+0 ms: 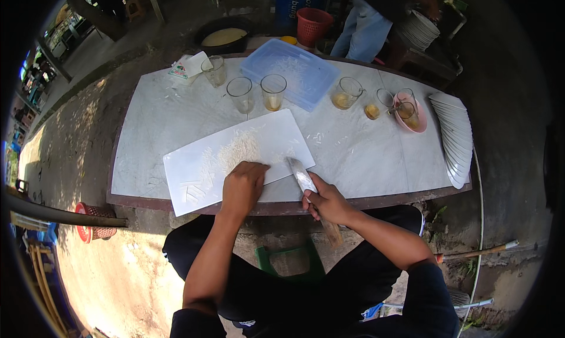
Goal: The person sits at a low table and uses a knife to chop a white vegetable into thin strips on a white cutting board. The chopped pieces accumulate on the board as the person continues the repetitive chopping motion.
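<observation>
A white rectangular cutting board (273, 137) lies at an angle near the table's front edge. On its middle is a heap of small, thin white strips (240, 150), with a few longer strips towards the left corner. My left hand (245, 181) rests at the near side of the heap, fingers curled; whether anything is under them is hidden. My right hand (326, 199) is closed around a knife (301, 177) with a wooden handle. The blade points away from me, its tip over the board's right part, apart from my left hand.
Behind the board, a blue translucent plastic tray (320, 84) holds more white strips. Glass mugs (273, 93) stand about it. A pink bowl (423, 119) with glasses and a row of white plates (454, 139) are at right. A person in jeans (364, 31) stands beyond the table.
</observation>
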The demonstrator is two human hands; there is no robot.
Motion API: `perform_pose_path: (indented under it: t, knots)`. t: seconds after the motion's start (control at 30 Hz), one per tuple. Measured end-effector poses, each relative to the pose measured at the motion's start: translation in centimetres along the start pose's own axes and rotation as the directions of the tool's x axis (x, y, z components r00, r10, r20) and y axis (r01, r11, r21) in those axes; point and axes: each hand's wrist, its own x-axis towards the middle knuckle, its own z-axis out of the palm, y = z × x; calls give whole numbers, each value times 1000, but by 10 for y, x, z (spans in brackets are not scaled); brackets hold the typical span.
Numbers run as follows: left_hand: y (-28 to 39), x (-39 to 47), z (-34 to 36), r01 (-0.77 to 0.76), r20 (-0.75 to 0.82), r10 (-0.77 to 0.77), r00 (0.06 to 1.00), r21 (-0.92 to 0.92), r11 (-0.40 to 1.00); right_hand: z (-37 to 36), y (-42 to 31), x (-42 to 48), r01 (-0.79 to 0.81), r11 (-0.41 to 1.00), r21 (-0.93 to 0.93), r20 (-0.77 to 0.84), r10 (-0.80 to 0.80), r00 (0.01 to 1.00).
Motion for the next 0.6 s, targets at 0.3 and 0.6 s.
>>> perform_pose_path:
  t: [0.3,0.6]
  knots:
    - [13,-11,-16,43,149,-53,987,72,997,14,-30,14,135,932,-336,-20,-150,988]
    - [15,-23,-9,-63,223,41,974,91,994,20,-34,29,185,890,-418,9,-200,980]
